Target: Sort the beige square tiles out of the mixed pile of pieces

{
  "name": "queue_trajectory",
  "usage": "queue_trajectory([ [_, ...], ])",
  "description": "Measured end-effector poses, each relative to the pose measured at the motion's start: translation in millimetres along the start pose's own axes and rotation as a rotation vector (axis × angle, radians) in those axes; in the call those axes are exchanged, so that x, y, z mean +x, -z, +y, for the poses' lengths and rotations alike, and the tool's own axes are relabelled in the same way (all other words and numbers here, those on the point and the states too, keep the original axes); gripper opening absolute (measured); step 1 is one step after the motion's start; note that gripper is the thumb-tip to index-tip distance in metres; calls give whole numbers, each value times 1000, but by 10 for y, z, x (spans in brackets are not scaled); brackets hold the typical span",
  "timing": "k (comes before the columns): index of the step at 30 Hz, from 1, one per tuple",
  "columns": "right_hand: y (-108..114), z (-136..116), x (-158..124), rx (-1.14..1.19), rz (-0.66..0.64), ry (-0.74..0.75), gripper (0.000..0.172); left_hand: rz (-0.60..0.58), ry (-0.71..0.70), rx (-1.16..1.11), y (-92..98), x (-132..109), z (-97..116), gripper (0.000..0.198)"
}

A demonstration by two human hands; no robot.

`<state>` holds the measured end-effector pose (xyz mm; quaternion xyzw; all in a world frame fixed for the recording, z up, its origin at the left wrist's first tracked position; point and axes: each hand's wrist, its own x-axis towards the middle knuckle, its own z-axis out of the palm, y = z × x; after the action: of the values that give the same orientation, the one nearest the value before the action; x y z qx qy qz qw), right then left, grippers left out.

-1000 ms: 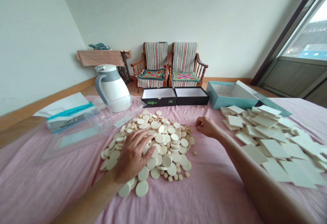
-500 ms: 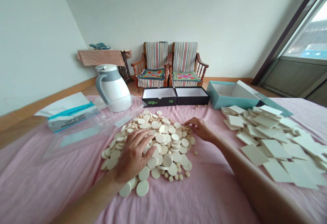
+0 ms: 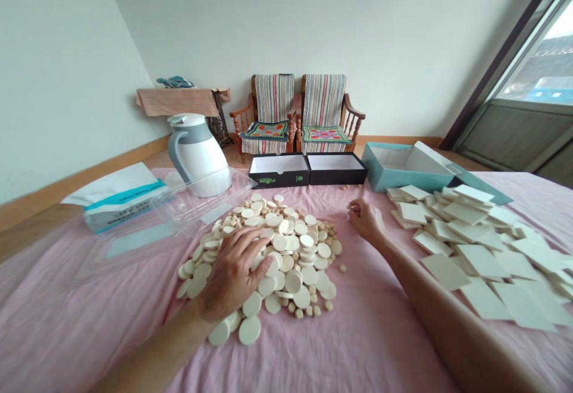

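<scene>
A loose heap of pale wooden discs lies before me on the pink cloth. My left hand rests on its left side, open, fingers spread over the discs. Small wooden cubes show among the discs and along the heap's near and right edges. To the right of the heap, my right hand is just above the cloth. Its thumb and fingers are pinched together; whatever is between the fingertips is too small and hidden to make out.
Square pale wooden tiles pile up at the right. Behind stand a black box, another black box and a light-blue box. A thermos jug, a clear plastic container and a tissue pack are at the left.
My right hand has moved away from the cubes at the heap's right edge, going right and slightly back, its fingers now drawn together. My left hand has stayed in place.
</scene>
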<state>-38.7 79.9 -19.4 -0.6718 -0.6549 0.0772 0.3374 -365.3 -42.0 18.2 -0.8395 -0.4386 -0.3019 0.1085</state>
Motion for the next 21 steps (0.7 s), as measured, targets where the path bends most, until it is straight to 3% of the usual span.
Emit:
queue_trajectory([
  [4,59,-44,14,147,-78,-5,21,7,-6,-2,3,0,-2,26],
  [7,80,-126,-21,230,-302,155,12,8,-4,-1,0,-2,-5,26],
  [11,132,-243,-83,158,-517,269,17,-4,-3,6,0,-2,-6,26],
  [21,71,-250,-117,59,-413,276,16,1,-10,7,-2,4,-10,26],
])
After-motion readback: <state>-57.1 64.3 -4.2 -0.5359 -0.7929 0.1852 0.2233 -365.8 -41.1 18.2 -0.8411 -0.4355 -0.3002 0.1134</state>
